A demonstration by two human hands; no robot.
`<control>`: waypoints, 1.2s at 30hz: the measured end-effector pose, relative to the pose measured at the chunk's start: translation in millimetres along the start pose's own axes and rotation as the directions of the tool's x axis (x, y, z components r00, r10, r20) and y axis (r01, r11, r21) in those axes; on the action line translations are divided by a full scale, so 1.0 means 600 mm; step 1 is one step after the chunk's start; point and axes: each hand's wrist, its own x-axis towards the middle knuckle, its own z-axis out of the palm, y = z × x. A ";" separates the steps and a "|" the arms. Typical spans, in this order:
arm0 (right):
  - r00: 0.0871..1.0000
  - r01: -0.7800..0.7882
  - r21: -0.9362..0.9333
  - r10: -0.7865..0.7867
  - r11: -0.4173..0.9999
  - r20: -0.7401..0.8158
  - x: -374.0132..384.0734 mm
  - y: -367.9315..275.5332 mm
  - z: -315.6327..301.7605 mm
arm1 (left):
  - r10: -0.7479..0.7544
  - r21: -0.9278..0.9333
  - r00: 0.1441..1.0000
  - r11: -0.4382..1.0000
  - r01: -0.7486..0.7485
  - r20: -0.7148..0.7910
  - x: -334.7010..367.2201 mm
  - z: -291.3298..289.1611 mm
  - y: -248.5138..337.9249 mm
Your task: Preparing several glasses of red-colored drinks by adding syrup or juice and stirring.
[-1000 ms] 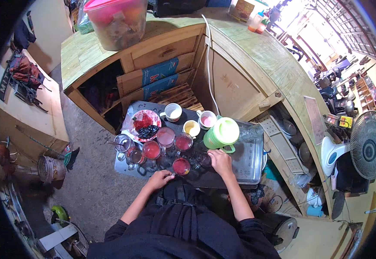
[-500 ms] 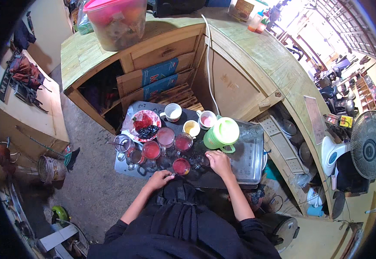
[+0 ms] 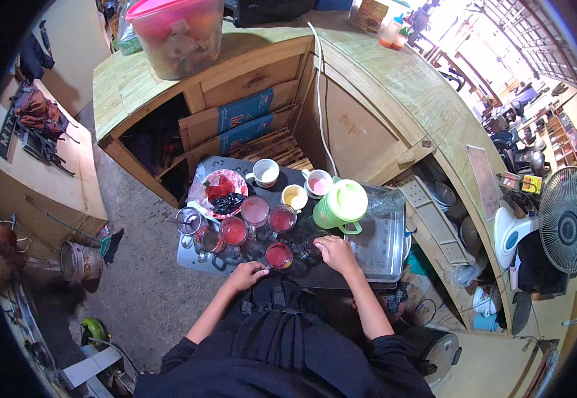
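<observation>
Close to the table's near edge stands a glass mug of red drink (image 3: pixel 279 255). My left hand (image 3: pixel 245 276) is beside it on the left, fingers bent and pinched together at the edge; anything between them is too small to make out. To the mug's right, my right hand (image 3: pixel 335 255) is closed, its fingertips at a dark, see-through shape I cannot make out. Behind are more glasses of red drink (image 3: pixel 233 231), a pink-patterned plate (image 3: pixel 238 176) with red and black plastic bags, and a light green lidded pitcher (image 3: pixel 343 203).
White cups (image 3: pixel 266 172) stand along the table's far side, one with yellowish contents. A metal tray (image 3: pixel 384 252) lies at the right. A tiled wooden counter (image 3: pixel 401 63) curves around the table, with a pink-lidded tub (image 3: pixel 176 46) on top and a fan (image 3: pixel 567 221) far right.
My right hand has come slightly toward me. My left hand and the glasses stay nearly where they were.
</observation>
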 end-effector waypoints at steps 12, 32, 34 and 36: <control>0.999 -0.025 0.000 0.025 1.000 -0.049 0.004 0.003 0.000 | 0.043 0.043 0.999 0.998 -0.043 0.005 0.003 0.000 -0.004; 0.983 -0.151 -0.114 0.138 0.982 -0.118 0.011 0.001 -0.010 | 0.095 0.049 0.995 0.994 -0.096 0.021 0.005 0.002 -0.010; 0.990 -0.048 -0.014 0.045 0.999 -0.135 0.010 0.002 -0.002 | 0.086 0.047 0.996 0.995 -0.087 0.022 0.005 0.001 -0.010; 0.996 -0.056 -0.018 0.054 0.998 -0.072 0.007 0.008 -0.009 | 0.108 0.049 0.994 0.993 -0.110 0.031 0.005 0.000 -0.012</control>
